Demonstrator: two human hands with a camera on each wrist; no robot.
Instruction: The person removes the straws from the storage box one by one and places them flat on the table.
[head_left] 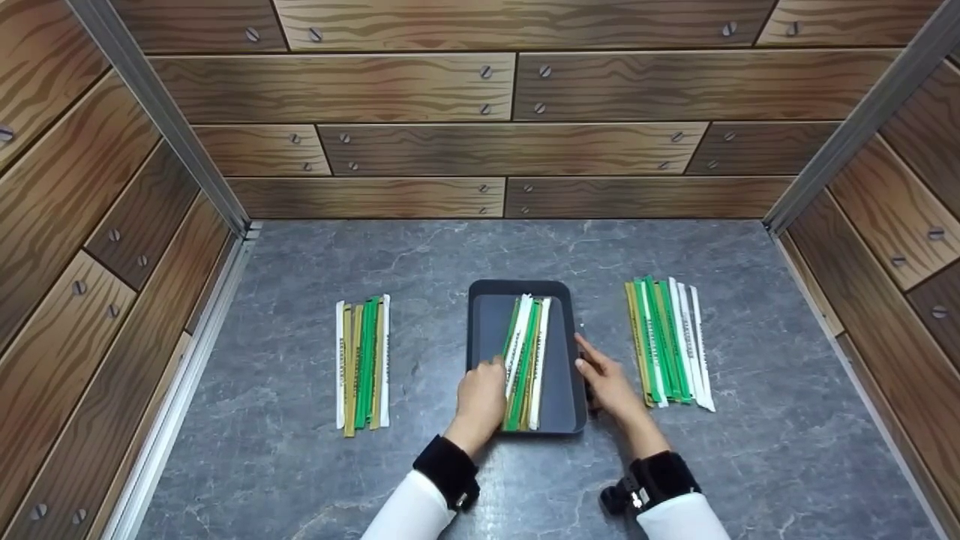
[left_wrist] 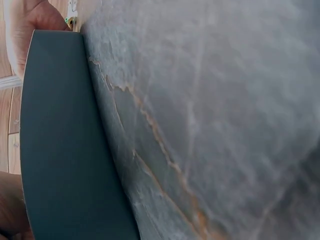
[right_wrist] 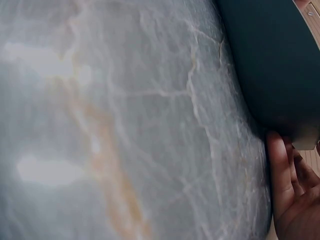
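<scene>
In the head view, my left hand (head_left: 482,394) reaches over the left wall of a dark grey tray (head_left: 562,360), its fingers bent beside a bundle of green, white and gold paper-wrapped sticks (head_left: 526,360) lying lengthwise inside. Whether those fingers hold a stick is hidden. My right hand (head_left: 615,386) touches the outside of the right wall with nearly straight fingers. The left wrist view has the tray wall (left_wrist: 65,135) with parts of hands at its ends. In the right wrist view, my right hand (right_wrist: 297,195) is at the tray's wall (right_wrist: 275,60).
A row of similar sticks (head_left: 363,364) lies on the grey marbled tabletop (head_left: 300,480) left of the tray. Another row (head_left: 667,341) lies to its right, near my right hand. Wood-patterned walls (head_left: 420,150) enclose the back and sides.
</scene>
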